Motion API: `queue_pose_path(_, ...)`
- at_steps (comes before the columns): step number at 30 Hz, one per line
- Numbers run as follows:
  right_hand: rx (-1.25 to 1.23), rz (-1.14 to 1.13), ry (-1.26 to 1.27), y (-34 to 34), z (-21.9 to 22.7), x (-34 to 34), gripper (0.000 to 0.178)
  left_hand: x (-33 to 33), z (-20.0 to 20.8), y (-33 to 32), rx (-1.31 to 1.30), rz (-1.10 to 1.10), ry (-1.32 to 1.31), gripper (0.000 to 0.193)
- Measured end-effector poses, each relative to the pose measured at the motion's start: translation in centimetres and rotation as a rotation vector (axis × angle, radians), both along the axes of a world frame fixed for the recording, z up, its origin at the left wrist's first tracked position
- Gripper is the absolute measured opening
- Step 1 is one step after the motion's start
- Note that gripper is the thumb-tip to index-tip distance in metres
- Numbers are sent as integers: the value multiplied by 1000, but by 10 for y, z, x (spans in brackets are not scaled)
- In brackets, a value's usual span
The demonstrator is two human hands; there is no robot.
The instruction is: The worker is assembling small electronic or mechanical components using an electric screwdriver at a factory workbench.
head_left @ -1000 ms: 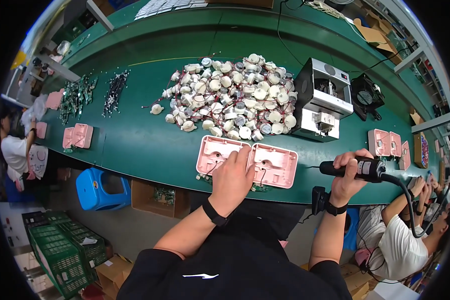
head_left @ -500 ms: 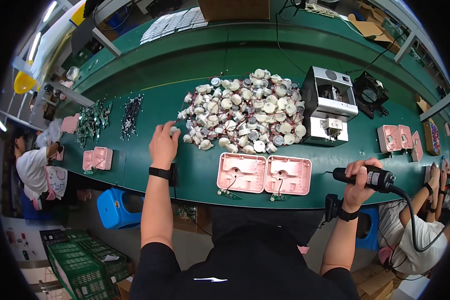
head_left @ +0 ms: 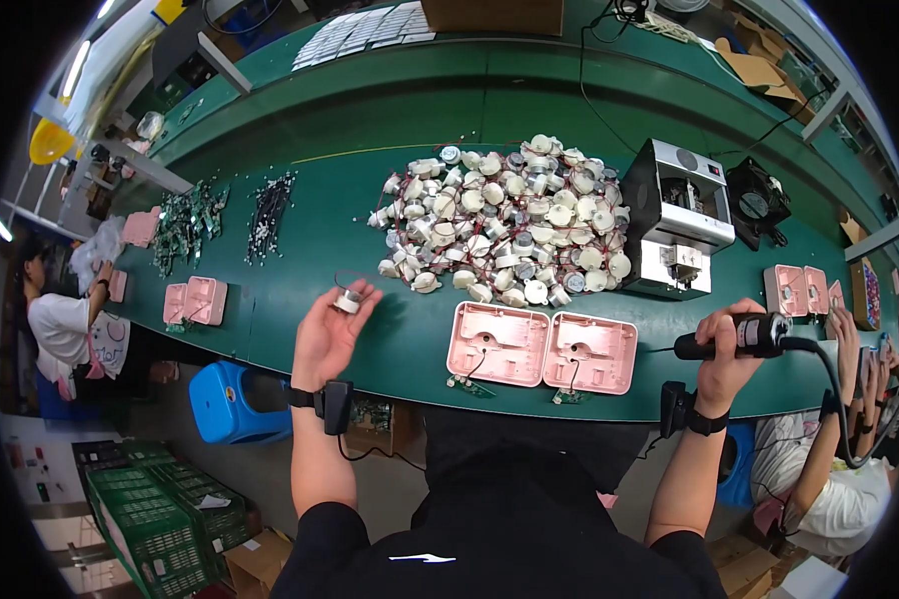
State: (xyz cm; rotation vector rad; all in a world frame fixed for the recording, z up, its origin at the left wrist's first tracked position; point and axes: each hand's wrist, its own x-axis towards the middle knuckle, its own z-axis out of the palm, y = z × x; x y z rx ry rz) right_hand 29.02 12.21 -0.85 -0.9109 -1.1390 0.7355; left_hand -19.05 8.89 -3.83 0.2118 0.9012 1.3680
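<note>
My left hand (head_left: 332, 334) is turned palm up over the table, its fingers curled round a small white-and-silver motor (head_left: 348, 300) with thin red wire. My right hand (head_left: 726, 361) grips a black electric screwdriver (head_left: 752, 335), whose thin bit points left and whose cable trails off to the right. Between the hands lie two open pink plastic shells (head_left: 496, 344) side by side, each with a dark wire leading to a small green circuit board (head_left: 470, 386) by the table edge. Behind the shells rises a big heap of similar motors (head_left: 509, 215) with tangled red wires.
A silver-and-black bench machine (head_left: 681, 220) stands right of the heap, beside a black fan (head_left: 759, 200). Farther left are piled circuit boards (head_left: 185, 228) and another pink shell (head_left: 205, 300). Co-workers sit at both ends. A blue stool (head_left: 232, 404) is below the table's left side.
My left hand has drawn back from the heap's left edge and rolled palm up with the motor. My right hand still holds the screwdriver. The whole view has shifted slightly.
</note>
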Motion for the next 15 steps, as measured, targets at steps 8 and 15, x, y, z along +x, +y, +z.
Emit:
queue_pose_path(8,-84,-34,20,10,5,3,22,39,11,-17,31,-204,410,32)
queue_pose_path(15,-37,-50,7,1,3,6,24,66,39,-14,64,-292,232,30)
